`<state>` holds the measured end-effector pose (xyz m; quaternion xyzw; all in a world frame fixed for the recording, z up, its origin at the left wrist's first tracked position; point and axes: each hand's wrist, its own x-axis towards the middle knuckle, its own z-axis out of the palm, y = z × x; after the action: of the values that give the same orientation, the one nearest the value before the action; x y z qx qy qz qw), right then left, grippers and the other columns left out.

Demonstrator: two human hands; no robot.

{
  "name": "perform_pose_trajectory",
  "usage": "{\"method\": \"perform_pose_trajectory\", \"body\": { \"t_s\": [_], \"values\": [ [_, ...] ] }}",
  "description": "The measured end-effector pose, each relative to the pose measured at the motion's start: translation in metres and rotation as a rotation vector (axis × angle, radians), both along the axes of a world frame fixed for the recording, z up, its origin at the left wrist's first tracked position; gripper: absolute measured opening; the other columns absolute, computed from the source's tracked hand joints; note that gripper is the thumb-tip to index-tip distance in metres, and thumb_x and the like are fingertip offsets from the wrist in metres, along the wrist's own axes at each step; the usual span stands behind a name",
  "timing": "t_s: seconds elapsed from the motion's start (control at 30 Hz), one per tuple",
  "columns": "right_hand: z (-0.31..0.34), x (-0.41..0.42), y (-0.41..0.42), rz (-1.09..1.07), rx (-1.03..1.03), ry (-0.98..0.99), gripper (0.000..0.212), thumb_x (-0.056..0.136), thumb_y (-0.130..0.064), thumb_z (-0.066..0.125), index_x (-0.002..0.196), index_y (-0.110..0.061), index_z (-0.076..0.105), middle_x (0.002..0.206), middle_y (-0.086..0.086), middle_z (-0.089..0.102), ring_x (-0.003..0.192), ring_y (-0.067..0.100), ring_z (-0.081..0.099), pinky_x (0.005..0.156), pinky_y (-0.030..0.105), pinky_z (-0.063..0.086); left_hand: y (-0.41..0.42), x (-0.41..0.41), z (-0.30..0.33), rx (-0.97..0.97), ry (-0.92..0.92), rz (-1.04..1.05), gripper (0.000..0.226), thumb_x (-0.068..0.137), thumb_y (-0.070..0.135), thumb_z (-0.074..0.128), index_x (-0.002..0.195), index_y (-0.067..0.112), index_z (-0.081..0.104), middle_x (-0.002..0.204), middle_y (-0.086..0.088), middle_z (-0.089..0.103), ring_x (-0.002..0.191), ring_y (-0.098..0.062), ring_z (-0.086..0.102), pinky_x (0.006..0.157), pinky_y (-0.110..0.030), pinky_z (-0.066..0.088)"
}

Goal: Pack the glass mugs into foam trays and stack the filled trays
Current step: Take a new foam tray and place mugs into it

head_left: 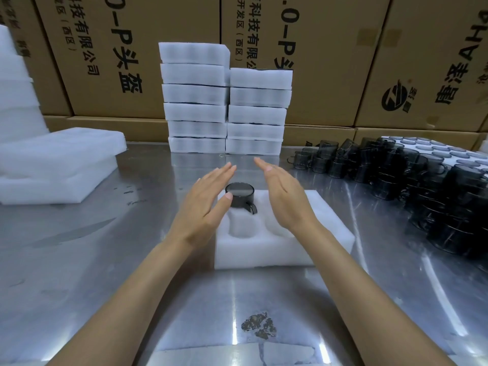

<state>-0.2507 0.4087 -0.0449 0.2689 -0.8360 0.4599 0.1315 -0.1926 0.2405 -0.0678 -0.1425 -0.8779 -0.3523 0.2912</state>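
A white foam tray (266, 253) lies on the steel table in front of me. One dark smoked-glass mug (240, 198) sits in its far-left pocket, handle pointing toward me. The near pockets of the tray hold nothing. My left hand (206, 204) hovers flat with straight fingers just left of the mug, its thumb tip close to the rim. My right hand (284, 199) is held flat over the right side of the tray, fingers straight, holding nothing. Many dark glass mugs (412, 175) are heaped on the table to the right.
Two stacks of foam trays (227, 101) stand at the back centre against cardboard boxes (343, 62). More foam pieces (55, 165) are piled at the left. A foam sheet (237, 351) lies at the near table edge.
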Motion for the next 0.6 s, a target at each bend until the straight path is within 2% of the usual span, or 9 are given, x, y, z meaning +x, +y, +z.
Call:
{"method": "perform_pose_trajectory", "body": {
  "t_s": [0.07, 0.13, 0.23, 0.33, 0.5, 0.6],
  "values": [
    [-0.002, 0.002, -0.003, 0.057, 0.165, 0.018, 0.046, 0.104, -0.033, 0.017, 0.147, -0.029, 0.032, 0.152, -0.019, 0.028, 0.141, -0.004, 0.015, 0.11, 0.017, 0.013, 0.0, 0.001, 0.0, -0.049, -0.042, -0.01, 0.054, 0.092, 0.036, 0.031, 0.146, 0.029, 0.028, 0.151, 0.021, 0.021, 0.141, 0.006, 0.01, 0.116, -0.021, 0.003],
    [-0.005, 0.002, -0.005, 0.092, 0.302, 0.038, 0.048, 0.103, -0.03, 0.015, 0.149, -0.026, 0.027, 0.155, -0.017, 0.021, 0.143, -0.003, 0.009, 0.114, 0.019, 0.01, 0.0, 0.001, -0.001, -0.106, -0.087, -0.017, 0.056, 0.091, 0.038, 0.028, 0.146, 0.029, 0.024, 0.153, 0.019, 0.019, 0.142, 0.006, 0.006, 0.115, -0.02, -0.001],
    [-0.006, 0.001, -0.006, 0.089, 0.458, 0.028, 0.049, 0.103, -0.027, 0.014, 0.15, -0.023, 0.025, 0.157, -0.013, 0.019, 0.144, 0.001, 0.006, 0.118, 0.028, 0.01, -0.003, 0.0, -0.005, -0.179, -0.182, -0.024, 0.06, 0.089, 0.041, 0.024, 0.148, 0.026, 0.022, 0.154, 0.018, 0.017, 0.143, 0.004, 0.004, 0.116, -0.023, -0.002],
    [-0.007, 0.001, -0.007, 0.081, 0.615, -0.044, 0.05, 0.102, -0.028, 0.015, 0.151, -0.022, 0.023, 0.158, -0.012, 0.016, 0.144, 0.003, 0.007, 0.114, 0.027, 0.011, -0.004, -0.002, -0.007, -0.205, -0.276, -0.035, 0.064, 0.087, 0.043, 0.021, 0.148, 0.024, 0.026, 0.153, 0.017, 0.019, 0.143, 0.002, 0.008, 0.116, -0.024, -0.001],
    [-0.005, 0.002, -0.007, 0.095, 0.696, -0.093, 0.051, 0.102, -0.029, 0.014, 0.152, -0.023, 0.017, 0.159, -0.013, 0.009, 0.145, 0.004, 0.007, 0.115, 0.029, 0.01, -0.006, -0.005, -0.009, -0.249, -0.315, -0.028, 0.065, 0.086, 0.045, 0.019, 0.148, 0.026, 0.027, 0.152, 0.021, 0.021, 0.142, 0.005, 0.011, 0.114, -0.021, 0.0],
    [-0.006, 0.003, -0.007, 0.09, 0.686, -0.097, 0.051, 0.101, -0.029, 0.014, 0.151, -0.023, 0.018, 0.159, -0.011, 0.01, 0.145, 0.006, 0.008, 0.118, 0.032, 0.011, -0.005, -0.006, -0.014, -0.161, -0.321, -0.042, 0.063, 0.087, 0.049, 0.018, 0.147, 0.03, 0.027, 0.15, 0.024, 0.021, 0.141, 0.008, 0.009, 0.115, -0.022, 0.001]
  ]
}}
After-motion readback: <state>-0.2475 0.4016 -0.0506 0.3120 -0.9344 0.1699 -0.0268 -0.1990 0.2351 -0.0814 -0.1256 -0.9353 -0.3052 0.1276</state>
